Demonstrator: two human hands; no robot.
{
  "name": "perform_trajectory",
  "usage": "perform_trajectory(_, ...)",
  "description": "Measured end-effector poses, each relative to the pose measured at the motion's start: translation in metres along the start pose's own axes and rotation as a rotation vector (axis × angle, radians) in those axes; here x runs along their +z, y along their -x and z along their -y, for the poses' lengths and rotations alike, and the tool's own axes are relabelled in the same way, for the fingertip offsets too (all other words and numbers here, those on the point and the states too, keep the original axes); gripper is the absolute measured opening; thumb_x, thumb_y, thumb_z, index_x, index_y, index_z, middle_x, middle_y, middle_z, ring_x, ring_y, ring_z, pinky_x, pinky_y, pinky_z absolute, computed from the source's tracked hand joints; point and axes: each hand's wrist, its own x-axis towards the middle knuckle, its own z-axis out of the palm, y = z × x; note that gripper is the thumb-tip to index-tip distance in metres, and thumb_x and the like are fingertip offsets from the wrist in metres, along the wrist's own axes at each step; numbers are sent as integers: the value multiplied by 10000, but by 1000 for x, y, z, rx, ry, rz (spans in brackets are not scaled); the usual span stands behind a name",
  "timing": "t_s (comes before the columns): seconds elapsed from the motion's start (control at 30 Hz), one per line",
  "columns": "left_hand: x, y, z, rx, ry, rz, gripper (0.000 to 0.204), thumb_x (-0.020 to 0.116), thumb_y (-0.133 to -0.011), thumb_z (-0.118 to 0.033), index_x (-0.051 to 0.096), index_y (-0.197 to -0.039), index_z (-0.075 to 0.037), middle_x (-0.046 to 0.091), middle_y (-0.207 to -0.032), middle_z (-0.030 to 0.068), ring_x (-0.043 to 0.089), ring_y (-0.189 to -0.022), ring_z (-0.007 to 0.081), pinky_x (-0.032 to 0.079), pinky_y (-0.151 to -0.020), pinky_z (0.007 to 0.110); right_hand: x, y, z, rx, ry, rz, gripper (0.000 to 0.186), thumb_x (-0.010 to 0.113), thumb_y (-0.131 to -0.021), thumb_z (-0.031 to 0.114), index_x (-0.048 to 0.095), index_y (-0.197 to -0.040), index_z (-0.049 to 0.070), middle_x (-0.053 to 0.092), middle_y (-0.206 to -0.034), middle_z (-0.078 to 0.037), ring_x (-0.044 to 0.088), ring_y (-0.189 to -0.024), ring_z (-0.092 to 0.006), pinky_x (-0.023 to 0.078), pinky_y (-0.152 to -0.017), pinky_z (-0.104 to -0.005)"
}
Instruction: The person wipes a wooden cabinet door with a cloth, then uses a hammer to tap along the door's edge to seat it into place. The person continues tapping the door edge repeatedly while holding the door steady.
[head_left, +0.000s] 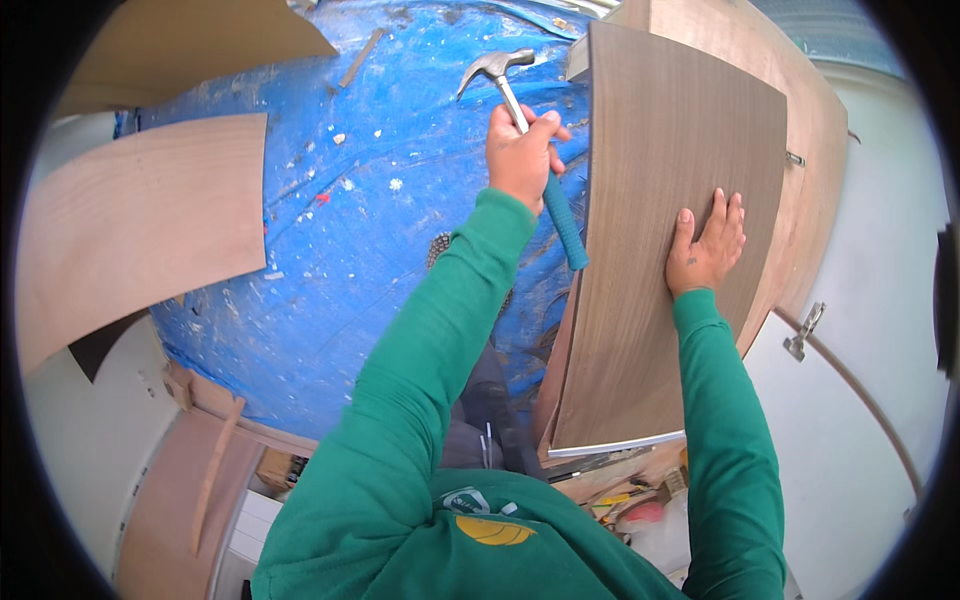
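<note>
My left hand (525, 160) is wrapped round the neck of a claw hammer (567, 225) and holds it raised beside the panel's left edge. The hammer has a bright metal head, pointing away from me, and a teal ribbed grip hanging below my fist. On a brown wood-grain panel (640, 300) lies my right hand (705, 245), flat, fingers stretched and slightly apart. The panel rests on a pale wooden surface (805, 210). A light strip runs along its near edge.
Blue tarpaulin (370, 230), dusty and dotted with debris, covers the floor. A plywood sheet (150, 220) stands at the left, with a brown sheet (200, 50) behind it. White panels with a metal hinge (806, 332) are at the right. Tools and scraps (635, 495) lie close to my body.
</note>
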Motion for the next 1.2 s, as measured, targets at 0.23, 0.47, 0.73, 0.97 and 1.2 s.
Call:
perform_trajectory(0.23,3,-37,15,-53,146,167,366,701,-868,-10,381,-1022,-97,680,-1191,271,521,-489,104,430,-411,268,0,0,1,-20,17,-9,667,451,-1032,479,322,-1583,125,241,-1670,-126,176,-1556,-328,92,-1256,-542)
perform_trajectory(0.47,14,-42,29,-127,257,179,434,761,-825,-33,377,-1002,-128,691,-1086,215,525,-481,118,416,-412,296,-2,0,3,-37,-21,-14,661,453,-1036,473,326,-1581,121,250,-1668,-131,197,-1549,-339,106,-1248,-548)
perform_trajectory(0.73,12,-48,34,-257,300,215,492,825,-810,-154,382,-1024,-146,579,-867,61,495,-482,107,397,-422,283,0,0,1,-49,-12,-26,662,453,-1037,477,327,-1577,114,254,-1661,-151,209,-1542,-352,112,-1247,-551)
perform_trajectory(0.97,11,-40,38,-247,289,188,466,828,-803,-172,413,-1009,-115,600,-760,54,483,-432,109,413,-392,268,-1,-1,2,-48,-8,-12,659,452,-1040,468,324,-1576,107,252,-1659,-161,214,-1539,-358,121,-1247,-545)
perform_trajectory(1.2,-15,-2,34,-202,-34,54,430,464,-1080,-458,536,-1015,-38,568,-693,47,473,-438,106,397,-392,264,-5,-2,4,-52,-2,7,668,468,-1033,468,324,-1574,103,250,-1658,-164,201,-1544,-354,119,-1248,-540)
